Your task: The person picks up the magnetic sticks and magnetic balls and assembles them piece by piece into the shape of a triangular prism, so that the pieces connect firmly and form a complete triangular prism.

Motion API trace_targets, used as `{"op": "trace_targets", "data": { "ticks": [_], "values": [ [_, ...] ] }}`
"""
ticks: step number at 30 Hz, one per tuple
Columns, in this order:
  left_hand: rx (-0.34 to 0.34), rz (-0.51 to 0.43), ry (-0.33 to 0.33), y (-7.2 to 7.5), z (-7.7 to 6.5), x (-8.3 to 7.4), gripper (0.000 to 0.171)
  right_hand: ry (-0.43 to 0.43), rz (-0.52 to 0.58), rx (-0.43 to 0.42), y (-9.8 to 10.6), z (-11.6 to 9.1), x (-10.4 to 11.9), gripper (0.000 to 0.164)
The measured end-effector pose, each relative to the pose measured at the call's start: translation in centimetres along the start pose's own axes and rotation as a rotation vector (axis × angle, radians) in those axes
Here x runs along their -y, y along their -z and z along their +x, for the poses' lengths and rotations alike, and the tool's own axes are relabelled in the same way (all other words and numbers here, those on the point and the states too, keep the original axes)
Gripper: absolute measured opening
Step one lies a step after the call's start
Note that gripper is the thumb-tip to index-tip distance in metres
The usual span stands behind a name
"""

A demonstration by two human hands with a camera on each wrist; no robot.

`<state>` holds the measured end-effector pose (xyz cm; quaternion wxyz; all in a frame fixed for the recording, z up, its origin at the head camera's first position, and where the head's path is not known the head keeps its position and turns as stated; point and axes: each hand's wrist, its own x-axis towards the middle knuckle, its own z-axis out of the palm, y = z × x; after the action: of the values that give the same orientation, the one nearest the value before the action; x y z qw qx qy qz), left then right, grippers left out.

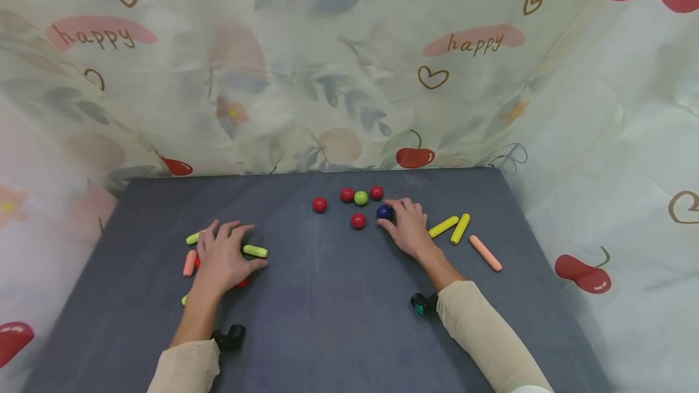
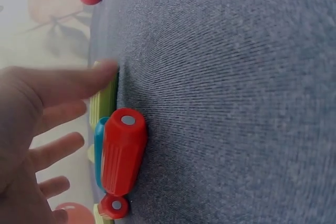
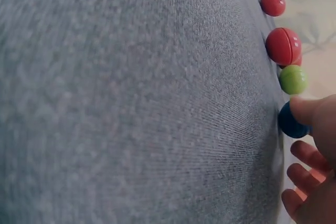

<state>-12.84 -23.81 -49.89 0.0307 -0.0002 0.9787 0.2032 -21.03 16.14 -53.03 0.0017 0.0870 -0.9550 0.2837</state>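
My right hand (image 1: 408,228) pinches a dark blue ball (image 1: 384,211) between thumb and index finger. In the right wrist view the thumb covers part of this blue ball (image 3: 292,120). Over a loose group of short coloured sticks, my left hand (image 1: 224,259) is spread with nothing in its grasp. A yellow-green stick (image 1: 255,251) lies between its thumb and fingers, and a pink stick (image 1: 189,263) is to its left. The left wrist view shows a red stick (image 2: 124,150) with a teal stick (image 2: 100,150) behind it; the hand hides others.
Several red balls, including one red ball (image 1: 358,221), and a green ball (image 1: 360,198) sit at the far middle of the dark table (image 1: 327,320). Two yellow sticks, one yellow stick (image 1: 460,228) nearer the edge, and a salmon stick (image 1: 485,253) lie right. Patterned cloth (image 1: 306,77) stands behind.
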Motion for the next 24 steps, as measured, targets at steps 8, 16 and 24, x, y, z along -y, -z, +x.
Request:
{"op": "trace_targets", "data": {
  "ticks": [8, 16, 24],
  "values": [
    [0.066, -0.01, -0.022, -0.4, 0.3, 0.1, 0.028, -0.009, 0.006, 0.007, 0.1, 0.2, -0.5, 0.044],
    [-0.012, -0.033, -0.07, -0.7, 0.4, -1.3, 0.021, -0.023, -0.023, 0.049, 0.5, -0.4, 0.1, 0.044],
    [0.045, -0.183, -0.037, -1.6, 0.5, -6.4, 0.023, 0.0, 0.058, 0.065, 0.6, -2.7, 0.9, 0.041]
  ]
}}
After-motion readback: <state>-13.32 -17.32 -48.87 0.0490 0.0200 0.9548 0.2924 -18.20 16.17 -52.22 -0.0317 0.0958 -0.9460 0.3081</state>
